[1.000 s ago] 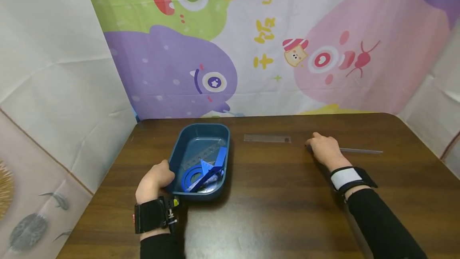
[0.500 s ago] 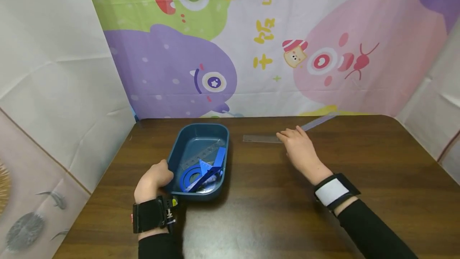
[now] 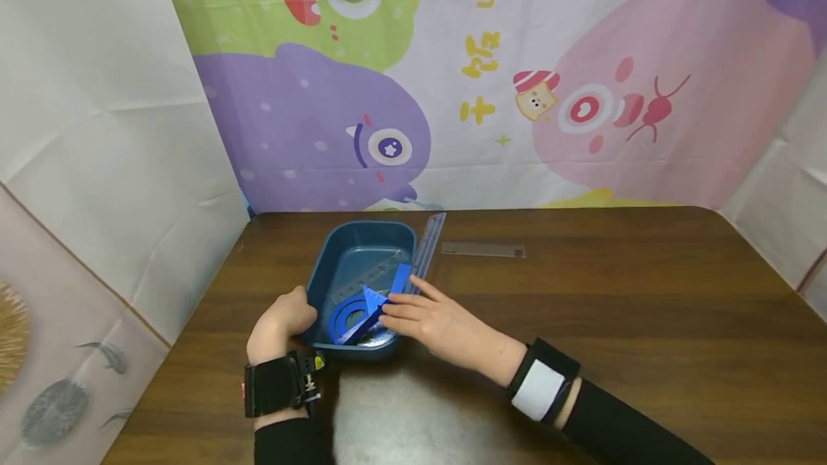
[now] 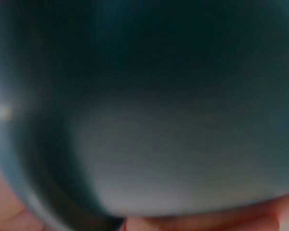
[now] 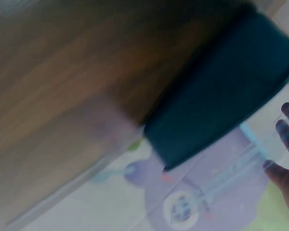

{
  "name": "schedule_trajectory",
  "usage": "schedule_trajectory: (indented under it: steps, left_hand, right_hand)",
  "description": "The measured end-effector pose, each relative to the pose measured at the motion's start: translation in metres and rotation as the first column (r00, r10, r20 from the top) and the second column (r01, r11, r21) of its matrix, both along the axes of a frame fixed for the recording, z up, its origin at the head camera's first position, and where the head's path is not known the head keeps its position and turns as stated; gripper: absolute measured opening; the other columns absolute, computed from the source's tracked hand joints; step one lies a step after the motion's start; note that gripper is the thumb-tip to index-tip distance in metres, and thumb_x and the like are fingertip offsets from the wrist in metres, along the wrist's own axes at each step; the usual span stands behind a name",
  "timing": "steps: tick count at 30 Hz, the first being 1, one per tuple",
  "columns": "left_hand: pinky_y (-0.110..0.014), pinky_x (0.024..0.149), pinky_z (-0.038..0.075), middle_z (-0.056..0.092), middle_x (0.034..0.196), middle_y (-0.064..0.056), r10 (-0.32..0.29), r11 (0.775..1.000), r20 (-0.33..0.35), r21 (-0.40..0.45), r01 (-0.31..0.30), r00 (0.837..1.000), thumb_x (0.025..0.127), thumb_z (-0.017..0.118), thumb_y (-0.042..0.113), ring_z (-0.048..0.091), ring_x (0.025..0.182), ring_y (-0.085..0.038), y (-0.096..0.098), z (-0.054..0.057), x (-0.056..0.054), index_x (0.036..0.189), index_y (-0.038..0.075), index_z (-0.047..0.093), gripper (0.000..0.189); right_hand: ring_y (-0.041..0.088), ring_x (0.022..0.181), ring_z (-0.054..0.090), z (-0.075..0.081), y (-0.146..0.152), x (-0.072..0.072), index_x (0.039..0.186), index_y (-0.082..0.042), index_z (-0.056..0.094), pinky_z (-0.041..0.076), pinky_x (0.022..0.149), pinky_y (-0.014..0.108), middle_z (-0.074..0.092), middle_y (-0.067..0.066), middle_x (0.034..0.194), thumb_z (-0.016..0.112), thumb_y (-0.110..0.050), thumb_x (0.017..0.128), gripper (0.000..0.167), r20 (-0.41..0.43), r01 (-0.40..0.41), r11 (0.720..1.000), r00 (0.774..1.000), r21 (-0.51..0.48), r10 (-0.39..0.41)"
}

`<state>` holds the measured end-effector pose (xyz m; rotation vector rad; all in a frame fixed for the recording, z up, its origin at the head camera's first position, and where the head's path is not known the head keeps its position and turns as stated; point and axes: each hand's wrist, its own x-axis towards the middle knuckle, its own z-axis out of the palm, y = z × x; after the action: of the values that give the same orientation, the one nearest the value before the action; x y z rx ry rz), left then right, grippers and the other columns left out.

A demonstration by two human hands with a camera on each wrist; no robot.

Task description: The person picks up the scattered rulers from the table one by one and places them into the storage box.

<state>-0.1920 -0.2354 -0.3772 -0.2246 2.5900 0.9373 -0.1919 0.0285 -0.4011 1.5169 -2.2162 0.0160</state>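
In the head view my left hand (image 3: 281, 318) grips the near left side of a dark teal plastic box (image 3: 352, 260); its fingers (image 4: 265, 219) curl along the wall in the left wrist view. My right hand (image 3: 446, 329) is over the box's right rim, pinching a long clear ruler (image 3: 429, 244) that slants up and away from it. The right wrist view shows thumb and fingertips on this ruler (image 5: 231, 168), raised beside the box (image 5: 226, 91). Inside lie a clear ruler (image 3: 368, 277), a blue protractor (image 3: 337, 313) and a blue set square (image 3: 373, 300), partly behind the right fingers.
Another short clear ruler (image 3: 483, 250) lies flat on the brown wooden table (image 3: 614, 293), right of the box. A cartoon-print cloth (image 3: 478, 163) hangs behind the table's far edge, and pale cloth (image 3: 110, 113) hangs at the left.
My right hand has carried the long ruler from the table's right side leftward, past the short ruler, to over the box. My left hand stays on the box, which has not moved.
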Motion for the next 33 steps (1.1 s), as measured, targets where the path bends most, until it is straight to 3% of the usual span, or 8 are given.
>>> schedule_trajectory:
  steps: [4,12,16,22,26,29,31,33]
  left_hand:
    - [-0.038,0.059,0.054,0.035,0.128,-0.039,0.0,1.0,0.0,-0.003,0.0,1.0,0.083,0.034,-0.002,0.053,0.097,-0.036,0.0,0.0,0.0,0.133,-0.016,0.019,0.055]
    - [-0.039,0.062,0.054,0.032,0.132,-0.039,-0.008,0.999,-0.004,-0.031,0.008,1.0,0.083,0.035,-0.001,0.051,0.105,-0.041,0.0,0.0,-0.001,0.134,-0.016,0.018,0.056]
    - [-0.042,0.073,0.052,0.035,0.13,-0.038,-0.04,0.995,-0.023,-0.093,0.038,0.999,0.082,0.036,0.0,0.049,0.108,-0.041,-0.001,0.0,-0.001,0.133,-0.017,0.022,0.055]
    - [-0.038,0.061,0.053,0.038,0.127,-0.038,-0.028,0.998,-0.024,-0.054,0.027,0.999,0.081,0.035,-0.001,0.052,0.102,-0.038,-0.002,-0.001,-0.001,0.131,-0.016,0.024,0.054]
    - [-0.038,0.059,0.053,0.035,0.129,-0.038,-0.011,1.0,-0.015,-0.015,0.011,1.0,0.081,0.034,-0.002,0.052,0.102,-0.039,-0.002,-0.001,-0.002,0.133,-0.015,0.022,0.055]
    - [-0.039,0.06,0.053,0.034,0.129,-0.038,-0.006,1.0,-0.013,0.003,0.006,1.0,0.081,0.033,-0.002,0.051,0.102,-0.039,-0.002,-0.001,-0.002,0.133,-0.015,0.021,0.055]
    - [-0.039,0.06,0.053,0.035,0.128,-0.038,-0.009,1.0,-0.015,0.006,0.009,1.0,0.081,0.033,-0.002,0.052,0.101,-0.039,-0.003,0.0,-0.002,0.132,-0.016,0.022,0.053]
    - [-0.039,0.059,0.053,0.036,0.127,-0.038,-0.016,1.0,-0.016,-0.002,0.016,1.0,0.081,0.033,-0.002,0.052,0.1,-0.039,-0.003,-0.001,-0.001,0.131,-0.016,0.023,0.053]
  right_hand:
    - [0.012,0.126,0.042,-0.003,-0.017,0.007,0.13,-0.017,0.051,0.02,0.11,0.042,0.052,-0.002,0.131,0.061,-0.004,0.083,0.05,0.057,-0.042,0.996,0.998,0.081,0.038]
    - [0.012,0.126,0.041,-0.006,-0.033,0.007,0.132,-0.015,0.049,0.021,0.11,0.04,0.051,-0.001,0.133,0.05,-0.005,0.09,0.043,0.169,-0.082,0.995,0.983,0.055,0.071]
    - [0.013,0.128,0.039,-0.007,-0.037,0.002,0.134,-0.014,0.046,0.022,0.11,0.04,0.049,0.001,0.135,0.048,-0.004,0.091,0.044,0.206,-0.061,0.996,0.978,0.065,0.046]
    - [0.016,0.13,0.035,-0.009,-0.035,-0.008,0.133,-0.011,0.048,0.023,0.109,0.04,0.046,0.002,0.137,0.052,0.002,0.085,0.05,0.191,0.006,0.994,0.981,0.107,-0.026]
    - [0.018,0.126,0.042,-0.011,-0.026,-0.02,0.128,-0.007,0.052,0.027,0.108,0.038,0.051,0.006,0.132,0.054,0.004,0.082,0.047,0.155,0.016,1.0,0.988,-0.021,-0.013]
    - [0.021,0.119,0.05,-0.013,-0.011,-0.037,0.122,-0.003,0.056,0.031,0.105,0.036,0.057,0.01,0.125,0.057,0.006,0.079,0.044,0.11,0.061,0.981,0.993,-0.182,-0.041]
    - [0.024,0.115,0.052,-0.014,0.001,-0.051,0.12,0.0,0.057,0.034,0.104,0.035,0.059,0.012,0.121,0.056,0.007,0.077,0.043,0.119,0.139,0.955,0.987,-0.26,-0.111]
    - [0.026,0.112,0.054,-0.016,0.016,-0.065,0.119,0.001,0.056,0.037,0.101,0.036,0.059,0.014,0.119,0.054,0.008,0.077,0.043,0.184,0.271,0.923,0.956,-0.272,-0.226]
